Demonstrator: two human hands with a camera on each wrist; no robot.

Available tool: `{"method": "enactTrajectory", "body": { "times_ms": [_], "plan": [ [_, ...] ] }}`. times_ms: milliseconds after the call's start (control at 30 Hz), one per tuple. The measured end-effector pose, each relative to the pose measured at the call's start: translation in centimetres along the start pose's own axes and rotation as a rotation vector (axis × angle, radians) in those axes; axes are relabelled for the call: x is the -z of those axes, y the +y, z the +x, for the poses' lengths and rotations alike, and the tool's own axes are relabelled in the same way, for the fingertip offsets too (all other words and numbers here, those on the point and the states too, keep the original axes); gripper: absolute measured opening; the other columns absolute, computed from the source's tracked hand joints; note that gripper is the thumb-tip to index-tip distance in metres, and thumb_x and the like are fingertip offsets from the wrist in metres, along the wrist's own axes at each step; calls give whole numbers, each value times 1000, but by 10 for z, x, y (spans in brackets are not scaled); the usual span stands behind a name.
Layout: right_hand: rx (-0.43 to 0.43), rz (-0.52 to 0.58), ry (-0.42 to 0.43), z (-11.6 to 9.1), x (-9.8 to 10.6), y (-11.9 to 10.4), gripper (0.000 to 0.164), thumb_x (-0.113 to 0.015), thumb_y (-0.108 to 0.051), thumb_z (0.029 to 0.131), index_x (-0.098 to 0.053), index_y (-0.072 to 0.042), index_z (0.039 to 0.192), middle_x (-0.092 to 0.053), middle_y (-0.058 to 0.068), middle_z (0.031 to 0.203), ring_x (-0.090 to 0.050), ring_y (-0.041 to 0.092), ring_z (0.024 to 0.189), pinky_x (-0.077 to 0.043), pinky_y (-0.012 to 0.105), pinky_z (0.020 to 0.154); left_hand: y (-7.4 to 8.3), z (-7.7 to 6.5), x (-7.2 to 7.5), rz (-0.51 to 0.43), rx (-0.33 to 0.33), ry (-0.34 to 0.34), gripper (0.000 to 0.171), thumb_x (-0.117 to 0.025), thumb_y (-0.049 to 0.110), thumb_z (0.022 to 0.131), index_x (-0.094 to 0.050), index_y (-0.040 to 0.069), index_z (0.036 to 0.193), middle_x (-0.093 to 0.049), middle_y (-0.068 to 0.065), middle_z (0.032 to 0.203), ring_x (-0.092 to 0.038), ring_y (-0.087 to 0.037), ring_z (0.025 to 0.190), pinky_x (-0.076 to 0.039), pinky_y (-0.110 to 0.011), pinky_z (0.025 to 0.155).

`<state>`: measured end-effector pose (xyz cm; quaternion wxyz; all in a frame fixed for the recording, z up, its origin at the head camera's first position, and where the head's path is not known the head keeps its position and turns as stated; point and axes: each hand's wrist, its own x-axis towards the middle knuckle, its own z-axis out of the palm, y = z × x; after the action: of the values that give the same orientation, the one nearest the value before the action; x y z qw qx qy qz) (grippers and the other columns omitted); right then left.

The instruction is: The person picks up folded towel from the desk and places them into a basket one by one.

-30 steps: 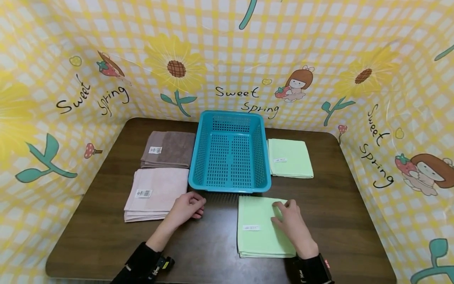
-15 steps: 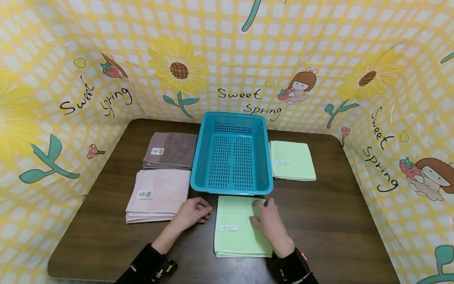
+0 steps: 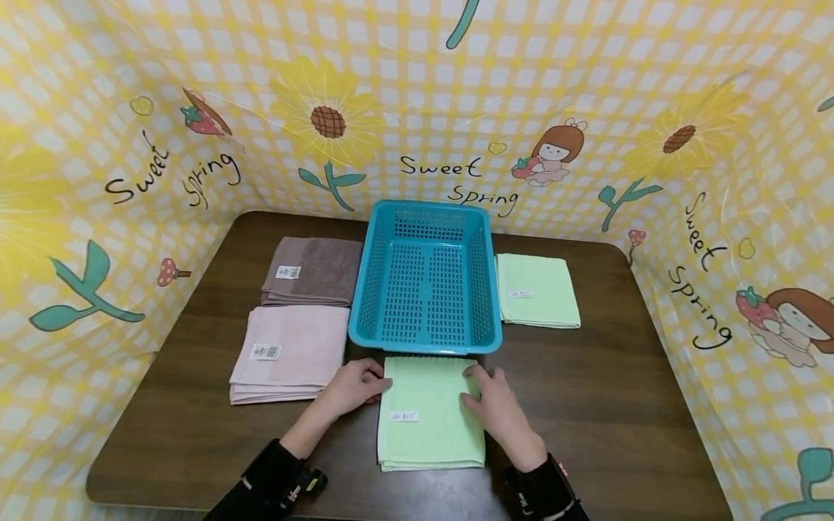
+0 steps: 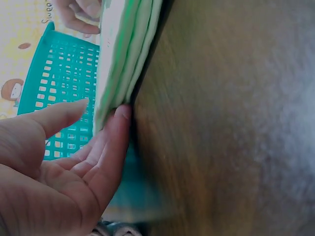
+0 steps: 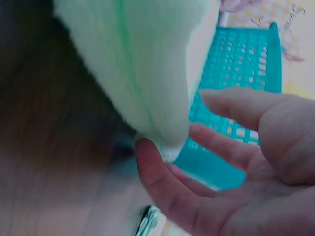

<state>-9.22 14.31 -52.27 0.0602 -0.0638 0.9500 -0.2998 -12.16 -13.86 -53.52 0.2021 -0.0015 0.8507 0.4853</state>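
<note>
Left grip [image 3: 352, 388], right grip [image 3: 507, 414] at green towel [image 3: 433, 438] edges, tabletop [image 3: 612, 409] rightward

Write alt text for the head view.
The left hand and right hand touch opposite sides of a folded light-green towel on a brown table. Behind it sits a blue basket, with a brown towel and pink towel to its left, another green towel to its right.

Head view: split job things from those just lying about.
Job, likely: folded green cloth towel between left grip and right grip; possibly blue rectangular plastic basket.
Lying about: folded brown cloth towel; folded pink cloth towel; second folded green cloth towel.
</note>
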Motion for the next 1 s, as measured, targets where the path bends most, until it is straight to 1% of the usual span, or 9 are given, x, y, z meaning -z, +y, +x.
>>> {"method": "enactTrajectory", "body": {
  "times_ms": [100,200,300,433,567,633,767,867,1000],
  "plan": [
    [9,-4,-40,-1,3,3,36,-78,-10,92,-62,-9,125,-59,15,99,-50,23,79,-44,36,66,0,2,0,1,-14,-1,31,-75,18,96,-66,-5,116,-75,-7,85,-69,-15,72,-61,-32,68],
    [12,-10,-45,0,1,4,37,-79,-9,92,-61,-10,124,-61,15,102,-52,23,80,-45,36,67,1,3,-1,2,-9,-6,37,-77,16,94,-65,-4,123,-74,-8,92,-71,-16,76,-62,-34,70],
    [0,6,-49,1,0,5,36,-78,-8,92,-61,-10,124,-59,16,103,-50,22,77,-42,34,65,4,1,-3,-10,0,-29,43,-78,13,93,-63,-3,130,-74,-10,96,-72,-17,77,-63,-35,70],
    [-8,19,-57,1,0,5,34,-77,-7,92,-61,-10,122,-55,15,102,-46,21,73,-39,31,62,7,-1,-1,-10,-15,-59,48,-77,13,94,-59,-3,135,-75,-11,94,-72,-18,74,-62,-35,69],
    [-1,14,-64,2,0,6,33,-75,-6,92,-62,-10,122,-54,15,102,-46,22,73,-40,31,61,8,-2,-1,35,-50,-45,51,-79,16,93,-57,-3,136,-75,-9,93,-70,-18,80,-58,-34,71],
    [4,10,-75,1,0,6,33,-75,-6,93,-62,-9,122,-53,16,102,-46,22,74,-39,31,61,6,-2,-3,42,-50,-25,50,-79,16,93,-58,-2,135,-75,-10,97,-70,-20,88,-58,-35,75],
    [3,12,-106,-1,0,7,32,-73,-6,94,-61,-9,124,-51,15,103,-45,21,74,-38,31,62,5,-3,-6,21,-38,6,47,-77,17,95,-60,1,135,-71,-16,116,-71,-28,104,-60,-40,83],
    [11,20,-97,0,0,7,32,-73,-6,95,-61,-8,125,-52,15,103,-45,22,74,-39,31,63,9,-3,-5,61,-77,17,43,-75,17,96,-62,3,134,-67,-20,127,-68,-33,113,-58,-47,91],
    [19,17,-72,1,0,6,32,-73,-6,94,-61,-7,124,-52,16,103,-45,23,76,-40,33,65,14,-1,-4,108,-112,23,41,-74,20,97,-64,4,133,-68,-19,127,-65,-34,117,-54,-51,100]
  ]
}}
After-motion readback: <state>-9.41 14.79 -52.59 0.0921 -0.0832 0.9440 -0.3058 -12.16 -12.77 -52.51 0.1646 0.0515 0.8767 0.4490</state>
